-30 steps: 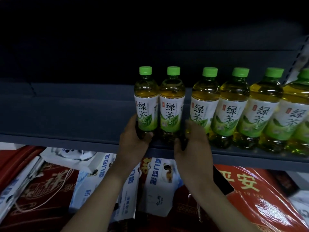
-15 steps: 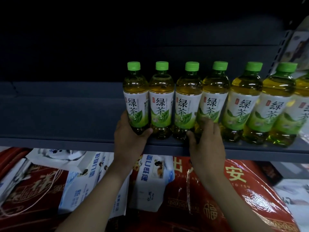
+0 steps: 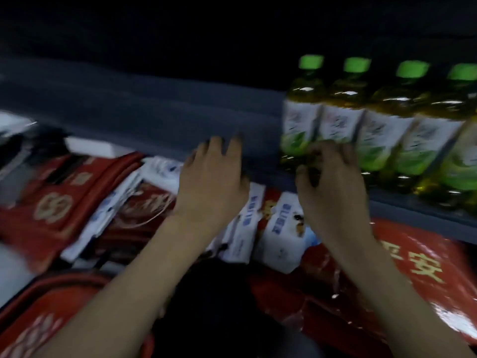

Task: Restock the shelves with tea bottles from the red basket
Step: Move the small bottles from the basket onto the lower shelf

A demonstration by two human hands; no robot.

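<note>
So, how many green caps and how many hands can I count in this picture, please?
green caps: 4
hands: 2, the left hand and the right hand
total: 6

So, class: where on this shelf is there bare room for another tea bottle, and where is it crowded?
Bare shelf runs left of the leftmost bottle, beyond the left hand. Right of that, bottles stand packed side by side.
</note>
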